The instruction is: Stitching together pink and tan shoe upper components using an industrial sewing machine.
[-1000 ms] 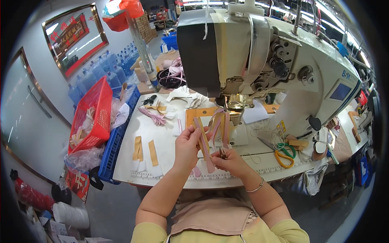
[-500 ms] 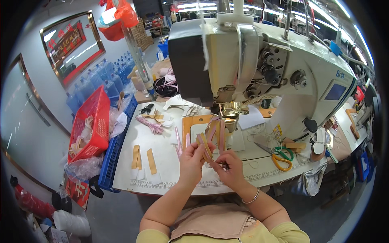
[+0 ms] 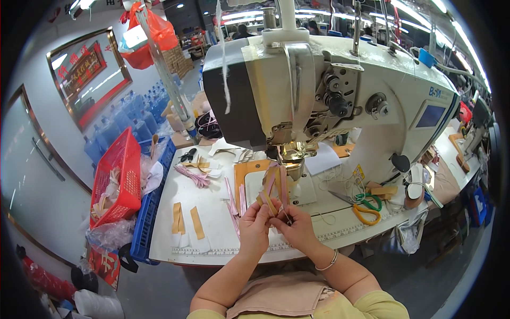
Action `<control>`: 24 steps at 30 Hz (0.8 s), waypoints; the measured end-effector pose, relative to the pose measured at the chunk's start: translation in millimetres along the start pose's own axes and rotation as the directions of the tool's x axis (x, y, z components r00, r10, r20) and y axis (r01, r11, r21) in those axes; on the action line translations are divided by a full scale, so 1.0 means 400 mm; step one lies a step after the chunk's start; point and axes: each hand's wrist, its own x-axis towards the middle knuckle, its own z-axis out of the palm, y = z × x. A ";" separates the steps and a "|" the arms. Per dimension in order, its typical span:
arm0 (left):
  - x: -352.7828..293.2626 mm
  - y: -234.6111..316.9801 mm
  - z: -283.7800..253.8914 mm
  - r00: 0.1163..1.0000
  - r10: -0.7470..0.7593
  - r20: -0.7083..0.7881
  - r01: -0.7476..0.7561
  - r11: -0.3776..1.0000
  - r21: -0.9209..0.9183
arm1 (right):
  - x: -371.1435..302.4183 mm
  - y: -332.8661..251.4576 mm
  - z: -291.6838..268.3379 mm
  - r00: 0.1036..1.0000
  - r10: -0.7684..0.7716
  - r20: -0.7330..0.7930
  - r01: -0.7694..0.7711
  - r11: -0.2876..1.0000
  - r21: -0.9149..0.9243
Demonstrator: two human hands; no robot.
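Observation:
My left hand [image 3: 256, 225] pinches a tan-and-pink strip [image 3: 270, 186] that loops up toward the needle area of a large white sewing machine [image 3: 313, 101]. Close beside it, my right hand [image 3: 295, 226] has its fingers closed around the lower end of the same strip. A small dark item shows at the right fingertips, too small to name. Behind the hands stands the machine's metal post [image 3: 295, 170]. Pink strips [image 3: 232, 204] lie on the white table [image 3: 170, 234] just left of my left hand.
Tan pieces with white ends [image 3: 197, 223] and a pink bundle [image 3: 192, 176] lie on the table's left. Orange-handled scissors [image 3: 366, 215] and green-handled ones [image 3: 368, 201] rest at right, near loose thread. A red basket [image 3: 130, 175] sits on a blue crate [image 3: 150, 212] beside the table.
The view has shifted slightly, so the machine appears further left. Both hands still hold the strip, and the left fingers have come nearer to the right ones.

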 end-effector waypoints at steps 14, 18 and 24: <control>-0.007 0.002 0.001 0.998 -0.044 0.044 0.045 0.999 -0.002 | 0.006 -0.029 -0.034 0.981 0.145 0.129 -0.156 0.984 0.083; -0.006 -0.004 0.000 1.000 -0.015 0.025 0.013 0.997 0.074 | 0.002 -0.011 -0.033 0.992 0.101 0.072 -0.108 0.989 0.100; 0.003 -0.012 0.033 0.998 0.035 0.057 -0.046 0.977 0.209 | 0.028 -0.031 -0.066 0.990 0.029 0.136 -0.058 0.975 0.214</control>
